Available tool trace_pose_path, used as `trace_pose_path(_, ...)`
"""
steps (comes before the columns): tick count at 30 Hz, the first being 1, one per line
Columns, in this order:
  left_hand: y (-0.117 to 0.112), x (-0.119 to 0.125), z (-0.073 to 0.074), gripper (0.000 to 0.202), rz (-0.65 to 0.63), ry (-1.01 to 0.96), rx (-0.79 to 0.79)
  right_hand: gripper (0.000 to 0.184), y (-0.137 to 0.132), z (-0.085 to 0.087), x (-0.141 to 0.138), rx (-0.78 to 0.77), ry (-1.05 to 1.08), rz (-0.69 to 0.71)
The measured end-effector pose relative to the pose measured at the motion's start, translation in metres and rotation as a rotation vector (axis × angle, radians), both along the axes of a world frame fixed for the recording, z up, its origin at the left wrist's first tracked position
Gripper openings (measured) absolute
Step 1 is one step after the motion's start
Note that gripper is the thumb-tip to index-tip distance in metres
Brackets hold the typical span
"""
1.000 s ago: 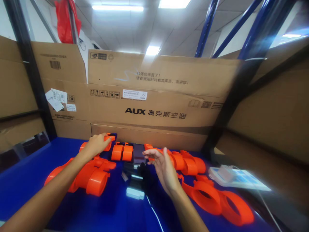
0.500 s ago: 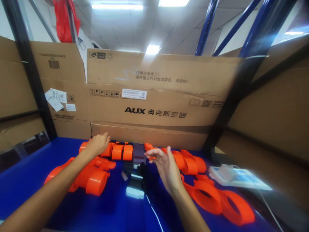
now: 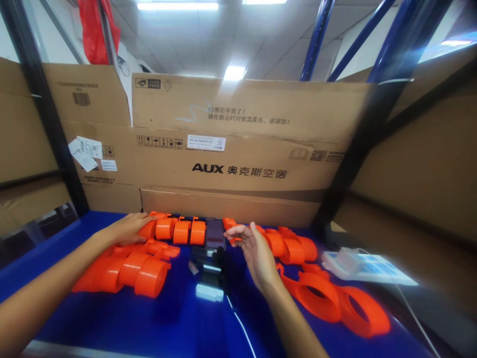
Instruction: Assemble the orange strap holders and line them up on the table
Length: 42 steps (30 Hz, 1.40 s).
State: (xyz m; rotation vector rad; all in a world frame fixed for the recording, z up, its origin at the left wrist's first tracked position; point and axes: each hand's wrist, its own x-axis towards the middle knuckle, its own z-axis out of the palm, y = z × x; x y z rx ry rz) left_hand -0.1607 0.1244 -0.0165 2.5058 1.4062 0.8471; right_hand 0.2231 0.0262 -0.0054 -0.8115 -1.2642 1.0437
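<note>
My left hand is at the back left of the blue table, closed around the leftmost orange plastic ring of the back row, fingers over its top and thumb below. More orange rings stand to its right, reaching up to a dark phone-like slab. Right of the slab hovers my right hand, its fingers loosely bent and apart, holding nothing. Behind that hand sits another row of orange rings. A front-left group of orange rings lies below my left forearm.
A cardboard sheet walls off the back, between black posts. Two larger orange rings lie front right, beside a white power strip. A small dark device and a white cable occupy the middle of the blue table.
My left hand has moved left and slightly down, from above the back row onto its leftmost orange ring. The right hand has hardly moved.
</note>
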Motion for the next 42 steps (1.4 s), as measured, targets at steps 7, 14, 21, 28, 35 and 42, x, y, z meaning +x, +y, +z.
trace_pose_path(7,-0.006,-0.015,0.047,0.068,-0.023,0.139,0.146,0.049,0.005,-0.004,0.000,0.040,0.007,-0.054)
trace_pose_path(14,-0.070,0.069,0.071,0.073,-0.318,0.220,0.302,0.042,0.007,-0.008,-0.011,-0.006,-0.043,-0.012)
trace_pose_path(21,-0.124,0.156,0.045,0.079,-0.689,0.173,0.210,0.041,0.001,-0.006,-0.011,-0.094,0.000,0.000)
trace_pose_path(28,-0.106,0.187,0.017,0.066,-0.452,-0.598,-0.277,0.040,0.001,-0.004,-0.009,-0.054,0.032,-0.089)
trace_pose_path(35,-0.073,0.215,0.004,0.058,-0.336,-1.296,-0.567,0.042,0.007,-0.012,-0.005,0.107,-0.324,-0.208)
trace_pose_path(42,-0.061,0.189,-0.004,0.064,-0.206,-1.561,-0.501,0.010,-0.006,-0.015,-0.002,0.367,-1.332,-0.073)
